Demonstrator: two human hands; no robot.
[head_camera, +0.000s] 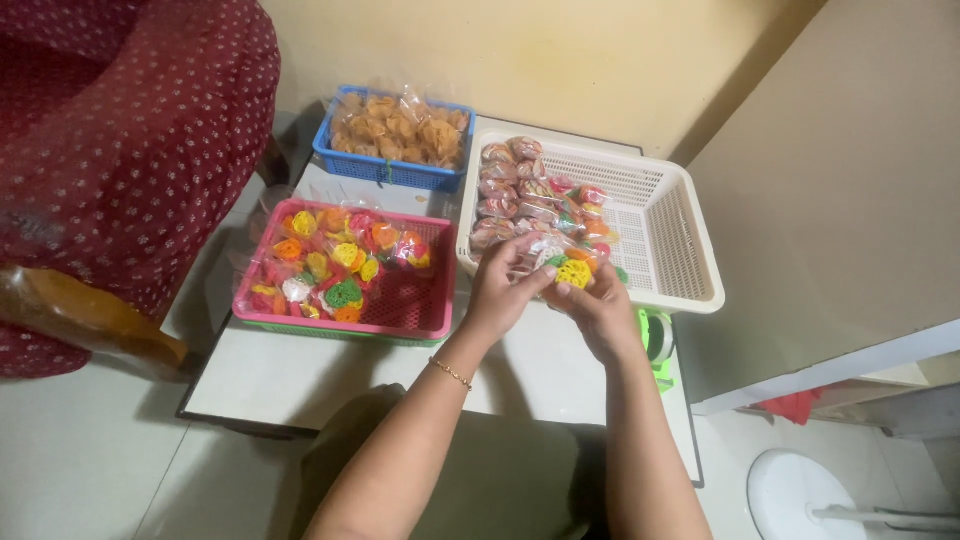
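My left hand (503, 290) and my right hand (598, 310) meet over the front rim of a cream basket (678, 245). Together they hold a small clear packet of coloured flower-shaped snacks (570, 268), yellow, green and orange. My left fingers pinch its top, my right hand cups it from below. Inside the cream basket lie several sealed packets (515, 190), stacked along its left side. A gold bracelet (451, 373) circles my left wrist.
A pink basket (400, 310) of loose coloured snacks sits left of my hands. A blue basket (385, 170) with bagged brown snacks stands behind it. A green tape dispenser (655, 345) lies by my right wrist. A maroon-covered chair (110, 150) stands at left.
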